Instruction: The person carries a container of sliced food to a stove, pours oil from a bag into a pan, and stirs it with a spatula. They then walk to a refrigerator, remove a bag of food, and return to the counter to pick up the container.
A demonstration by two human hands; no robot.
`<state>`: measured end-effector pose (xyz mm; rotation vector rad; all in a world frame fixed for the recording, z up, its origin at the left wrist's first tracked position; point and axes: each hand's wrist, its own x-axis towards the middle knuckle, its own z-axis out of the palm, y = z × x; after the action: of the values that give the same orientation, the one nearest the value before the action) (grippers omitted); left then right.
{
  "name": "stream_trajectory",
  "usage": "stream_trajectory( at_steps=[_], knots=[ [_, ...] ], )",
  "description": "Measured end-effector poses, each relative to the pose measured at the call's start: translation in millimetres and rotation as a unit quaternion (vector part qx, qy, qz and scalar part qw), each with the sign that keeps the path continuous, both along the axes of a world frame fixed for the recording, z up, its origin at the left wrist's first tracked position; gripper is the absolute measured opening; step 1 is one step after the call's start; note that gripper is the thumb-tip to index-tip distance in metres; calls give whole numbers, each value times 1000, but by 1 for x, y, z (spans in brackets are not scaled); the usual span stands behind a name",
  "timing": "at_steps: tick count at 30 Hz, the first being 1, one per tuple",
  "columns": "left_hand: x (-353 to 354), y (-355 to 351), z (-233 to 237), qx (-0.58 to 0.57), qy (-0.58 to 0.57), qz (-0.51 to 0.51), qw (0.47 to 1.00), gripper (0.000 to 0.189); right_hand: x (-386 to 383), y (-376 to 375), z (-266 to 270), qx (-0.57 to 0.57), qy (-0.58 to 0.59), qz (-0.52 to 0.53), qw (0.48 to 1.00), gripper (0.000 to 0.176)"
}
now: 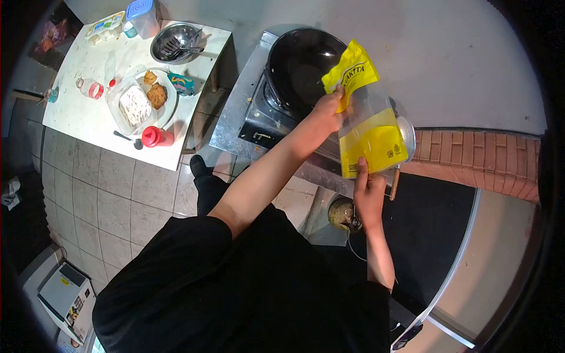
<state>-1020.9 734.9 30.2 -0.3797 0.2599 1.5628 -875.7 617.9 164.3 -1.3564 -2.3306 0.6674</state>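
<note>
A yellow and clear cooking oil pouch (376, 138) is held tilted at the right side of the black wok (306, 67), its yellow top end overlapping the wok's rim in this view. My left hand (331, 109) is closed around the pouch near that top end. Lower down, my right hand (369, 197) grips the bottom edge, thumb pressed on the yellow panel. The wok rests on a metal gas stove (259, 120), and its inside looks dark and shiny. Partly hidden behind the pouch is a round metal utensil (406, 138) with a wooden handle (395, 183).
At the left, a white table (70, 115) bears a metal bowl (170, 44) with utensils, a plate (170, 109) with fried food, a plastic container (120, 112) of white powder and a red-lidded jar (158, 137). A gas cylinder (342, 213) stands below the stove. Brick edging (471, 150) runs rightward.
</note>
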Motion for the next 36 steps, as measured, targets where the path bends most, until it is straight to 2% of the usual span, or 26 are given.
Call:
stream_trajectory(
  at_steps=[5,8,10,12,13,14,15,17,18,19,20,22,24,25,26,28,29,31,32,34,36],
  knots=[
    [-16,9,-4,-12,36,-34,999,28,-2,-16,-13,-53,9,-29,998,37],
    [-17,7,-8,-27,67,-35,997,29,3,-19,-23,-134,9,-63,989,42],
    [-15,6,-12,-37,85,-34,995,29,9,-14,-8,-161,-16,-41,986,43],
    [-18,5,-17,-42,131,24,990,30,32,0,3,-240,-51,-18,969,48],
    [-20,4,-15,-41,132,24,990,30,40,6,17,-248,-32,5,968,49],
    [-22,0,-12,-26,145,20,989,30,58,19,31,-269,-101,-39,957,50],
    [-25,-3,-10,-11,158,15,987,30,45,22,52,-158,-11,37,987,53],
    [-22,-5,-9,2,202,1,979,31,32,43,82,-118,74,-49,989,55],
    [-19,-5,-8,18,244,-12,970,31,26,60,97,-90,32,-69,993,53],
    [-17,-6,-6,21,245,-20,969,31,2,76,106,-5,2,-25,1000,49],
    [-14,-7,-2,22,264,-38,964,32,-7,97,111,-4,-55,-30,998,51],
    [-9,-12,6,25,283,-63,957,33,-42,134,109,67,-93,17,993,56],
    [-9,-19,11,70,304,-73,947,35,-74,176,98,27,-110,106,988,59],
    [-9,-22,12,68,302,-78,948,35,-89,190,92,65,-169,136,974,57],
    [-10,-25,14,55,332,-92,937,37,-104,200,84,102,-228,166,954,55],
    [-15,-31,21,40,359,-106,926,39,-138,210,69,24,-440,178,880,50],
    [-19,-36,26,30,360,-122,924,41,-148,212,59,22,-442,179,878,50],
    [-26,-37,22,16,358,-136,924,42,-159,215,30,-26,-584,201,786,35],
    [-28,-35,16,9,356,-138,924,42,-158,219,20,-27,-586,206,784,35],
    [-35,-35,12,-2,351,-135,927,43,-151,232,7,-122,-464,269,835,27],
    [-41,-38,13,-35,344,-168,923,41,-147,232,1,-145,-442,271,843,27]
  ],
)
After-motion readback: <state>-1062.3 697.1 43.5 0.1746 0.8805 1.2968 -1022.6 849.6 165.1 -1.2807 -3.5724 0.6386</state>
